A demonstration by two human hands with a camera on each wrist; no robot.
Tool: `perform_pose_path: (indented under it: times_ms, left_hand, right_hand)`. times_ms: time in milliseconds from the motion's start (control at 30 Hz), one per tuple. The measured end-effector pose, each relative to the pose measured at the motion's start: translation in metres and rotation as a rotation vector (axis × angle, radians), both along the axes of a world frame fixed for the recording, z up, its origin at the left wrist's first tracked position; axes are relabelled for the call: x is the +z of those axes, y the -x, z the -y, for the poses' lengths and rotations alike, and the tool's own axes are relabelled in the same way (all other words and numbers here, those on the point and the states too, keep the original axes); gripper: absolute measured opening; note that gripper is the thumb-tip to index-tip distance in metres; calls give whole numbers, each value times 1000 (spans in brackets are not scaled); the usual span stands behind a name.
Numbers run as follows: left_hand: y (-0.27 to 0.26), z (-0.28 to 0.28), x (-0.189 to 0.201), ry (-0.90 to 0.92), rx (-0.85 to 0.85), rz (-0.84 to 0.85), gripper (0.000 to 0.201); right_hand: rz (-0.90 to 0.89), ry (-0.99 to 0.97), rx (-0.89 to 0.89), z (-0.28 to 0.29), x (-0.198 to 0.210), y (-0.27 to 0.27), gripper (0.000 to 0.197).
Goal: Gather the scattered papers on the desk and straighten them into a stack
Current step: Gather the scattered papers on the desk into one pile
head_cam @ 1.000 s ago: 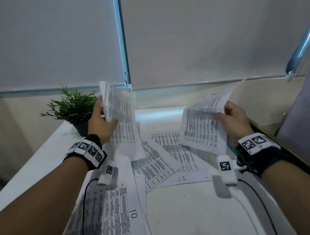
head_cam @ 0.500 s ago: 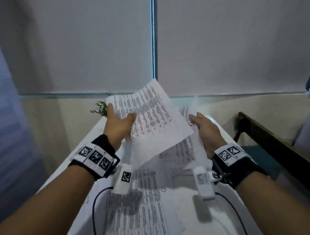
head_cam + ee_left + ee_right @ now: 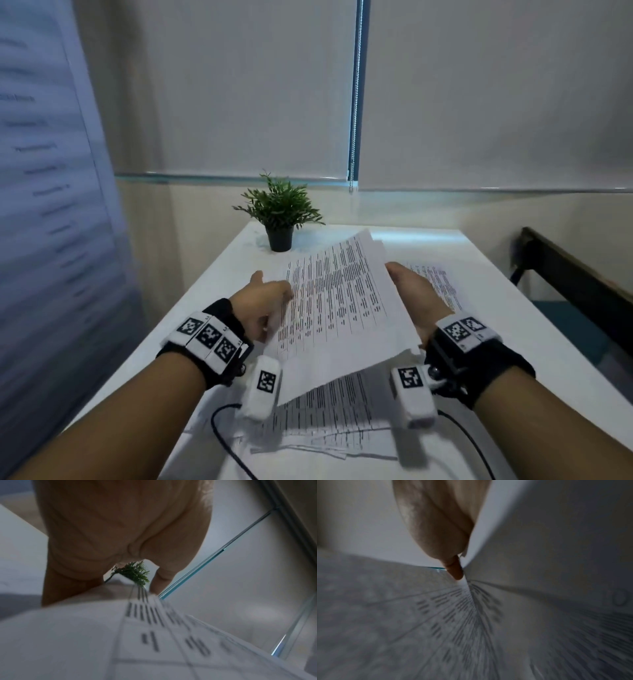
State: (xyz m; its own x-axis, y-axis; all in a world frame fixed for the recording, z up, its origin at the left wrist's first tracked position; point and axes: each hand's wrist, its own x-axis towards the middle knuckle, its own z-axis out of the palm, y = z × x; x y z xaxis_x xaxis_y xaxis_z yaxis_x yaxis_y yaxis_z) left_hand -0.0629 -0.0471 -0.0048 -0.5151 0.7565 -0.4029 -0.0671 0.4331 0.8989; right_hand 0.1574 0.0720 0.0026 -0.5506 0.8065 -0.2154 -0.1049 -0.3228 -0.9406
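Observation:
Both hands hold one bundle of printed sheets (image 3: 342, 308) tilted above the white desk (image 3: 496, 342). My left hand (image 3: 274, 298) grips the bundle's left edge, fingers lying on the print. My right hand (image 3: 407, 291) holds the right edge against its palm. In the left wrist view the left hand (image 3: 120, 527) curls over the blurred sheets (image 3: 154, 642). The right wrist view shows the bundle (image 3: 539, 534) tucked beside the right hand (image 3: 436, 520). More loose papers (image 3: 325, 418) lie flat under the bundle, and one sheet (image 3: 442, 281) lies behind the right hand.
A small potted plant (image 3: 281, 216) stands at the desk's far edge, just beyond the bundle. A black cable (image 3: 222, 438) runs over the near desk. A dark bench rail (image 3: 565, 274) stands to the right. Blinds cover the window behind.
The two sheets held apart in each hand have come together into one bundle held by both hands, lower over the desk. The view has shifted, and the plant shows again.

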Motion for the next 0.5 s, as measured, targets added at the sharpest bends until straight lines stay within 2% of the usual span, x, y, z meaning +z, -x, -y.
perform_pose_path:
  times_ms: [33,67,100,133,167,200,233,267,367,433,500]
  left_hand:
    - [4,3,-2,14,-12,-31,94]
    - [8,6,-5,35,-24,-63,96]
    - [10,9,-7,59,-30,-103,98]
    - [12,10,-9,77,-33,-151,100]
    - [13,12,-10,96,-40,-203,102]
    - [13,16,-10,118,-53,-257,101]
    - [13,18,-11,151,-72,-313,98]
    - [14,20,-12,195,-98,-365,95]
    - [12,23,-7,395,-223,-498,92]
    - [11,15,1,452,-240,-666,91]
    - [6,0,10,483,-269,-872,85]
  right_hand:
    - [19,1,2,3,0,-1,37]
    - [79,-19,4,4,-3,1,60]
    - [177,-71,32,10,-4,2,85]
    - [306,-138,62,12,-6,3,101]
    - [427,-222,85,14,-9,2,100]
    - [536,-294,103,14,-14,1,81]
    - [623,-344,127,15,-19,-1,52]
    - [716,-370,156,14,-26,-2,31]
    - [965,-466,238,10,-48,-4,22]
    - [1029,-524,205,6,-49,-8,14]
    - [1071,-634,121,-1,-39,-17,24]
